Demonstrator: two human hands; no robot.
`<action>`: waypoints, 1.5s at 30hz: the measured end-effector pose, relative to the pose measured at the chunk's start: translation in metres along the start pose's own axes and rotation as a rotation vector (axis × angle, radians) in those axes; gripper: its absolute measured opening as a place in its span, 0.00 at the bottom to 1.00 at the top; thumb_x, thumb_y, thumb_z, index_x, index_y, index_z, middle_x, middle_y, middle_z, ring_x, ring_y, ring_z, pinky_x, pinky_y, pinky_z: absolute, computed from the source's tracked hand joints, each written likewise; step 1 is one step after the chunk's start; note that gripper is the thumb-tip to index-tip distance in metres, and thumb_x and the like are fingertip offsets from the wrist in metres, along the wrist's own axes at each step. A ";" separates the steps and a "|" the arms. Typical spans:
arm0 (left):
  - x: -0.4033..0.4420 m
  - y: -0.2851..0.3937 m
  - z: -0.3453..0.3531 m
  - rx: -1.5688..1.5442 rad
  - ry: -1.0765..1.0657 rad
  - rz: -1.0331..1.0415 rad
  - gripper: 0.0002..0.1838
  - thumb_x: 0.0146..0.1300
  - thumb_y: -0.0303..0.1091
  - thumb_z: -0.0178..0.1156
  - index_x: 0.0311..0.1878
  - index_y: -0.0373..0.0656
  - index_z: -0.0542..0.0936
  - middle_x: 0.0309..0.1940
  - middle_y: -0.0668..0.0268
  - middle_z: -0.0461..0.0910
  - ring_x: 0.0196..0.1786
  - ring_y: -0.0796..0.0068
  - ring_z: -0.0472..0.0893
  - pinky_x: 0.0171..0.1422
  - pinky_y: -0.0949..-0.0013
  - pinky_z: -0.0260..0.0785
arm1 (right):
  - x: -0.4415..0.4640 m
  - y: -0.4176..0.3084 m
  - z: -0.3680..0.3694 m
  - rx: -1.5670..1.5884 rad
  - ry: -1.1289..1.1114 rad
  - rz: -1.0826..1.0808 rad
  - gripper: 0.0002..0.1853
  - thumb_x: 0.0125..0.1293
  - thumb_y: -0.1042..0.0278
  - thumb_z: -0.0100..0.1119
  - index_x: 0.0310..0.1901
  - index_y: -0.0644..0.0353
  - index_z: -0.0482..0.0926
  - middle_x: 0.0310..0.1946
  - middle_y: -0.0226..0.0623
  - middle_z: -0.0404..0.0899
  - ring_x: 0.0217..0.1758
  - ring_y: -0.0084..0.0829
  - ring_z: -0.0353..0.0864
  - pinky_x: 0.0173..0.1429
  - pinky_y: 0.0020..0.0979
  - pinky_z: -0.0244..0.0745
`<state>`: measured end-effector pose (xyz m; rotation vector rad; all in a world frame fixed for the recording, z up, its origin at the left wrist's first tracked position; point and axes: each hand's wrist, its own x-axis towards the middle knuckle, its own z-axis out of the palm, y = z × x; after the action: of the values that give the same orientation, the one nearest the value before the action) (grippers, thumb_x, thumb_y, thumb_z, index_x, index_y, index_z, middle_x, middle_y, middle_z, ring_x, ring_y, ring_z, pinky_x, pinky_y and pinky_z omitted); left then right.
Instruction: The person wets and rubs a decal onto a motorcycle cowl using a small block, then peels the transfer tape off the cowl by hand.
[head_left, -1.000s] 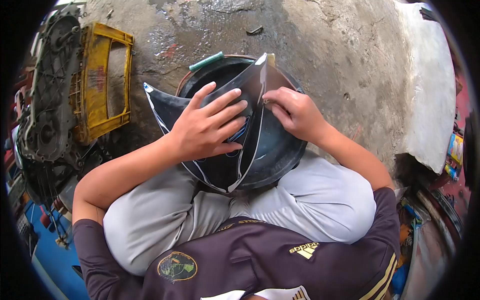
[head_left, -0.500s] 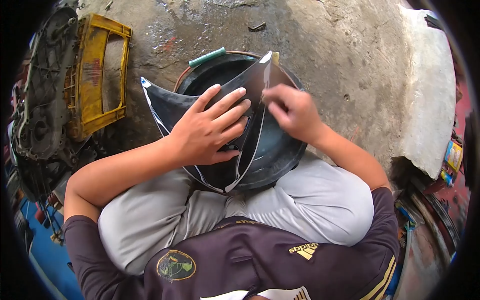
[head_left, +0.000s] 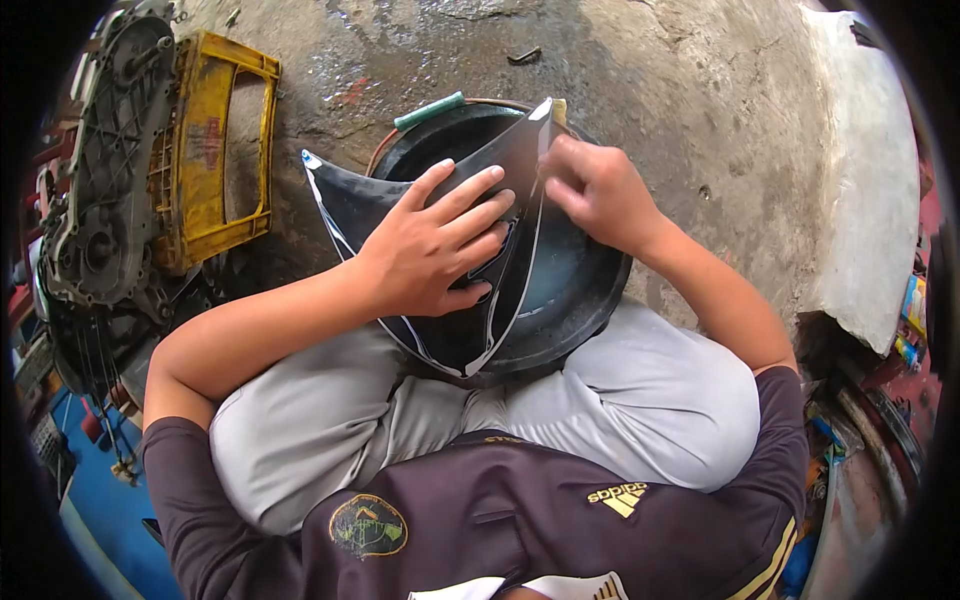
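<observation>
A glossy black curved panel (head_left: 350, 195) with pale worn edges rests across a round black bucket (head_left: 570, 325) between the person's legs. Spread flat on the panel's middle is my left hand (head_left: 435, 240), fingers apart. At the panel's right edge, near its upper tip, my right hand (head_left: 603, 195) is closed with bent fingers, slightly blurred. What it holds, if anything, is too small to make out. The bucket's wire handle has a green grip (head_left: 429, 110) behind the panel.
On the left stand a yellow plastic crate (head_left: 200, 150) and a greasy metal engine casing (head_left: 110, 170). A white block (head_left: 865, 180) lies at the right. A small dark piece (head_left: 524, 57) is on the wet concrete floor (head_left: 690, 90).
My right hand has moved slightly up along the panel's edge. My left hand stays spread on the panel. The whole view has shifted a little.
</observation>
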<state>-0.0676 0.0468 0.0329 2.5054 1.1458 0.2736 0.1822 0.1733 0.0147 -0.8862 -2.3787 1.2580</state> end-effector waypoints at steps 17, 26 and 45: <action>-0.002 -0.005 0.010 -0.035 0.101 0.024 0.30 0.53 0.53 0.74 0.57 0.49 0.85 0.74 0.59 0.76 0.83 0.54 0.67 0.85 0.36 0.49 | -0.008 -0.005 0.006 -0.022 -0.095 -0.084 0.10 0.61 0.77 0.67 0.44 0.63 0.80 0.35 0.49 0.83 0.40 0.51 0.87 0.45 0.43 0.82; -0.002 -0.005 0.010 -0.035 0.095 0.022 0.30 0.53 0.54 0.74 0.57 0.48 0.85 0.74 0.60 0.77 0.83 0.54 0.67 0.85 0.36 0.50 | -0.004 -0.010 0.001 -0.027 -0.094 -0.005 0.08 0.62 0.78 0.66 0.42 0.64 0.79 0.35 0.50 0.83 0.38 0.52 0.87 0.42 0.43 0.80; -0.002 -0.003 0.010 -0.029 0.106 0.021 0.30 0.52 0.53 0.75 0.57 0.49 0.85 0.73 0.60 0.78 0.83 0.54 0.68 0.85 0.37 0.49 | 0.009 -0.016 -0.004 0.148 0.047 0.338 0.06 0.64 0.74 0.63 0.39 0.67 0.81 0.28 0.46 0.85 0.28 0.34 0.84 0.39 0.37 0.79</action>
<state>-0.0682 0.0446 0.0222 2.5048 1.1479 0.4296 0.1712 0.1748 0.0300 -1.2929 -2.1263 1.4932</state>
